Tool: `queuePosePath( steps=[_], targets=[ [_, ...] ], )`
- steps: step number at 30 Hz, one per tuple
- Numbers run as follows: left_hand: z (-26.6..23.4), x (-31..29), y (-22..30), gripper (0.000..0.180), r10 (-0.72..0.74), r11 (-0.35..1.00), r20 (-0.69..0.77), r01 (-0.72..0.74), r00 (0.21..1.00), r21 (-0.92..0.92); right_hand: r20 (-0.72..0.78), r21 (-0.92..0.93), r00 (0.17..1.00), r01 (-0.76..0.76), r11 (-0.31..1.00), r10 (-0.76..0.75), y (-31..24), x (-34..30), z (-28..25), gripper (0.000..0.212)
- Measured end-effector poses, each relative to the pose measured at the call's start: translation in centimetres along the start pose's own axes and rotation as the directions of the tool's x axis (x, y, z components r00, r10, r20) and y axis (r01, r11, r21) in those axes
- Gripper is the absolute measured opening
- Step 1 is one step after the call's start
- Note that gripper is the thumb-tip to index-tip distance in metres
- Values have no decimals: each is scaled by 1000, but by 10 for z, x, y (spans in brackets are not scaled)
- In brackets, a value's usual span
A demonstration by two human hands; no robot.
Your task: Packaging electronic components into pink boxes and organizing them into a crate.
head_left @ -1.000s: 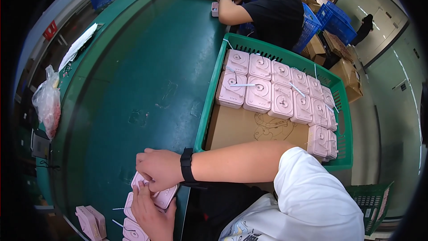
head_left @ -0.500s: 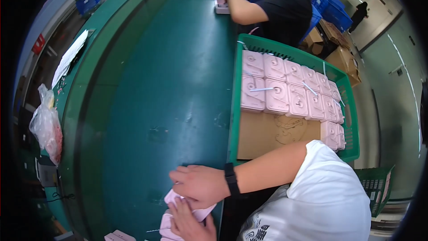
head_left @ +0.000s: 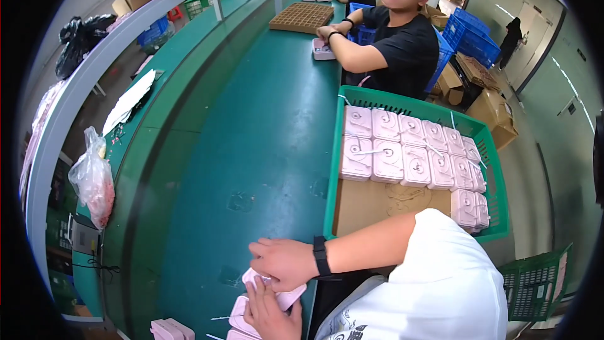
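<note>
At the near edge of the green table, both hands are on a pink plastic case (head_left: 289, 297). My left hand (head_left: 272, 311) rests over its near side, fingers laid across the top. Bent over the far side is my right hand (head_left: 284, 261), with a black band on its wrist; its fingertips are partly hidden. Other pink cases (head_left: 241, 316) lie right beside the left hand, with a thin white strip sticking out. Two more pink cases (head_left: 171, 330) sit farther left at the lower rim of the view.
A green basket (head_left: 329, 195) on my right holds rows of pink cases on cardboard. Across the green table (head_left: 220, 151), a person in black (head_left: 402, 50) handles another pink case near a brown divided tray (head_left: 304, 17). A plastic bag (head_left: 94, 179) hangs at the left ledge.
The view has tilted up, so more of the far table and another worker show. Both hands stay on the same pink case with little visible movement.
</note>
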State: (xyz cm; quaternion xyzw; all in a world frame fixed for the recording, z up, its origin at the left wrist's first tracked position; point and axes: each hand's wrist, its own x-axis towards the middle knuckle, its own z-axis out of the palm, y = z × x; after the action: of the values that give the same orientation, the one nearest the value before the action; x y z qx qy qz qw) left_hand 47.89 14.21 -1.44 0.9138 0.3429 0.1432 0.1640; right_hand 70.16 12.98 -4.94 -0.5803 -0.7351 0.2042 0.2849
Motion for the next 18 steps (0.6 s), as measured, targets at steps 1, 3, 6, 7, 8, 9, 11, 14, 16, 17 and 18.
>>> queuePosePath(
  steps=[1, 3, 6, 7, 8, 9, 11, 14, 16, 17, 18],
  targets=[
    [2, -2, 3, 83, 18, 1000, -24, -17, 1000, 25, -59, -9, 998, 12, 1000, -12, -1, -2, -2, 31],
    [7, -11, 10, 82, 27, 999, -52, -25, 998, 37, -293, 20, 955, 48, 999, -40, -9, -4, -23, 27],
    [12, -16, 19, 81, 46, 998, -92, -41, 995, 56, -771, 111, 637, 181, 977, -31, -10, -14, -115, 27],
    [12, -16, 22, 81, 63, 996, -92, -57, 994, 67, -772, 289, 606, 68, 955, 190, -8, -30, -150, 26],
    [12, -16, 26, 81, 78, 994, -92, -70, 993, 85, -899, 160, 432, 179, 971, 68, 4, -40, -182, 33],
    [14, -18, 30, 82, 93, 991, -91, -83, 992, 102, -924, 149, 377, 223, 963, 56, 12, -58, -213, 48],
    [20, -23, 35, 84, 82, 992, -90, -73, 993, 99, -955, 68, 298, 173, 983, 13, 20, -98, -258, 79],
    [26, -28, 43, 91, 57, 994, -91, -49, 994, 93, -963, -14, 269, 50, 999, -27, 16, -142, -276, 99],
    [26, -31, 49, 91, 31, 997, -94, -25, 995, 71, -967, -35, 253, 6, 999, -35, 13, -159, -274, 106],
    [26, -33, 51, 90, 18, 998, -94, -12, 995, 60, -967, -33, 253, 5, 999, -33, 12, -160, -267, 106],
    [25, -35, 51, 90, 17, 998, -91, -11, 996, 64, -962, -16, 273, 20, 1000, -21, 11, -157, -251, 94]
  ],
)
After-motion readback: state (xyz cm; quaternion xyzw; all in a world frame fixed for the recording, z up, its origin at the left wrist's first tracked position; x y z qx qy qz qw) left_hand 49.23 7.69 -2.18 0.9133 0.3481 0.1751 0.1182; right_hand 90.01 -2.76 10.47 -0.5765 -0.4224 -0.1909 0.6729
